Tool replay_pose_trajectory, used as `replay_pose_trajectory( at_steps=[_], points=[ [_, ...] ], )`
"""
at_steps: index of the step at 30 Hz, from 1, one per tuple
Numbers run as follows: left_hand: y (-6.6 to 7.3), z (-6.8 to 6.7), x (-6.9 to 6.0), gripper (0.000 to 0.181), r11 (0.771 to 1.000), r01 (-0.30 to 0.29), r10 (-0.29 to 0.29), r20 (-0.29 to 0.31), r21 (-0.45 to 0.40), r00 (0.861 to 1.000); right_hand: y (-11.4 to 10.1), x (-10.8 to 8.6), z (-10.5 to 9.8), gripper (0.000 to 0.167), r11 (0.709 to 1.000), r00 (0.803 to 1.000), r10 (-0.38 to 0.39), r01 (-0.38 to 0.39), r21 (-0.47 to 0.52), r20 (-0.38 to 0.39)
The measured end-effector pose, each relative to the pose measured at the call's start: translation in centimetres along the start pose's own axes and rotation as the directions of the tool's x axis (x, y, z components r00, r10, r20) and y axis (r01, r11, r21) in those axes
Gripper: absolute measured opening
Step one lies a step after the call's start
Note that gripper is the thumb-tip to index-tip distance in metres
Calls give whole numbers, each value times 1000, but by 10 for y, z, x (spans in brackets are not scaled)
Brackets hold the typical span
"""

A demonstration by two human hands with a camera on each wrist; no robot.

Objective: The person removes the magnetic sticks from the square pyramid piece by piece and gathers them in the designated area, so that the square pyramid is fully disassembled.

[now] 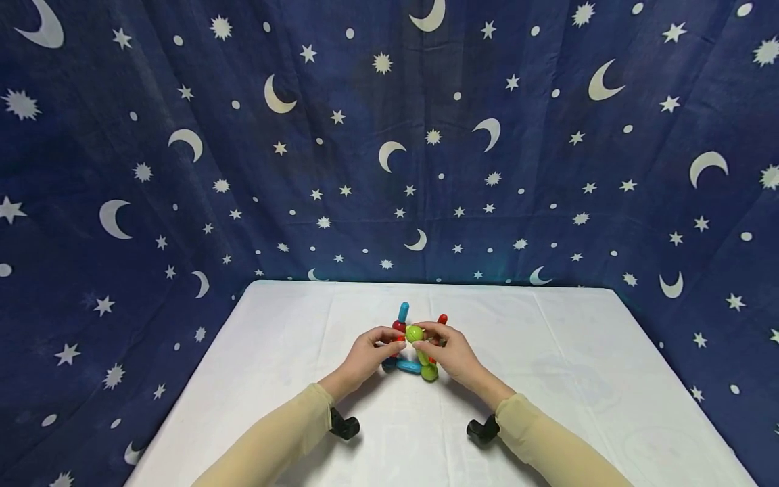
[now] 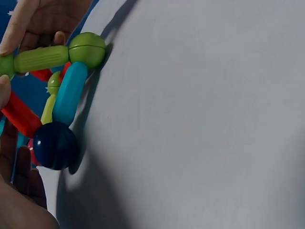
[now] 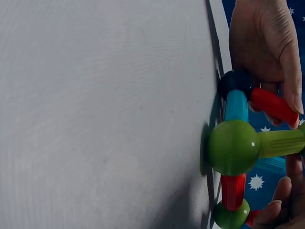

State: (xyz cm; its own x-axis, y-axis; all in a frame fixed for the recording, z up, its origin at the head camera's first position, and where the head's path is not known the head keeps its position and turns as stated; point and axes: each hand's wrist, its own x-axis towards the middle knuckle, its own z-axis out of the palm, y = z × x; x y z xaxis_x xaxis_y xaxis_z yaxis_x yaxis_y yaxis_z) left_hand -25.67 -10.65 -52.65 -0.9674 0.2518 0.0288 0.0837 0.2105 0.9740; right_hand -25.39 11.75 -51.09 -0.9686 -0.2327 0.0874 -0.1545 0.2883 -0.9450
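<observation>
A small frame of toy rods and balls stands on the table between both hands. My left hand (image 1: 365, 352) pinches the upper end of a red rod (image 3: 271, 105), which slants up from a navy ball (image 2: 55, 146). My right hand (image 1: 452, 353) holds a green ball (image 1: 414, 333) atop a green rod (image 2: 43, 59). That rod rises from a lower green ball (image 3: 233, 148). A blue rod (image 1: 409, 366) joins the navy ball to the lower green ball along the near side. Behind are a dark red ball (image 1: 398, 325) and an upright blue rod (image 1: 404, 312); fingers partly hide the rest.
The white cloth-covered table (image 1: 389, 439) extends around the frame. A dark blue curtain (image 1: 341, 169) with moons and stars hangs behind and at the sides. Black wrist cameras (image 1: 345, 425) hang below both sleeves, close above the cloth.
</observation>
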Motion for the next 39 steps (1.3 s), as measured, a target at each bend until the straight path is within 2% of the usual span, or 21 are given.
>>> replay_pose_trajectory(
  at_steps=[7, 14, 18, 20, 22, 24, 26, 28, 29, 31, 34, 37, 39],
  points=[
    [0, -19, -11, 34, 1000, 19, -18, -42, 24, 999, 0, -3, -5, 37, 1000, 1000, -14, 14, -23, 3],
    [-9, -39, -22, 40, 999, 20, -18, -73, 25, 997, 2, -7, -13, 39, 999, 1000, 8, -9, -36, -11],
    [-11, -44, -27, 36, 999, 39, -37, -85, 17, 996, 4, -8, -17, 39, 998, 1000, -13, 12, -63, -8],
    [-10, -45, -29, 36, 1000, 27, -25, -104, 15, 994, 4, -8, -19, 38, 997, 1000, -23, 23, -67, -4],
    [-5, -43, -31, 34, 999, -8, 14, -158, 38, 987, 4, -9, -21, 38, 997, 1000, -28, 28, -67, 0],
    [4, -39, -34, 31, 994, -82, 96, -200, 77, 975, 4, -10, -23, 38, 997, 1000, -26, 26, -69, 4],
    [16, -32, -37, 28, 979, -153, 179, -212, 132, 961, 4, -11, -26, 39, 997, 1000, -25, 26, -75, 4],
    [27, -23, -41, 26, 965, -211, 236, -169, 155, 957, 4, -12, -30, 40, 996, 1000, -22, 22, -82, -1],
    [32, -18, -43, 26, 964, -220, 240, -133, 150, 962, 4, -13, -32, 41, 996, 1000, -21, 21, -85, -5],
    [38, -5, -46, 29, 976, -193, 200, -66, 102, 977, 5, -14, -35, 42, 996, 1000, -25, 24, -86, -8],
    [38, 16, -46, 35, 995, -103, 103, 10, -13, 995, 7, -16, -40, 43, 996, 999, -41, 40, -85, -9],
    [36, 39, -42, 37, 994, -27, 32, 44, -107, 999, 9, -20, -45, 43, 995, 999, -43, 41, -95, -16],
    [34, 53, -38, 37, 994, -20, 24, 37, -110, 999, 11, -23, -49, 43, 993, 999, -43, 40, -108, -23]
  ],
)
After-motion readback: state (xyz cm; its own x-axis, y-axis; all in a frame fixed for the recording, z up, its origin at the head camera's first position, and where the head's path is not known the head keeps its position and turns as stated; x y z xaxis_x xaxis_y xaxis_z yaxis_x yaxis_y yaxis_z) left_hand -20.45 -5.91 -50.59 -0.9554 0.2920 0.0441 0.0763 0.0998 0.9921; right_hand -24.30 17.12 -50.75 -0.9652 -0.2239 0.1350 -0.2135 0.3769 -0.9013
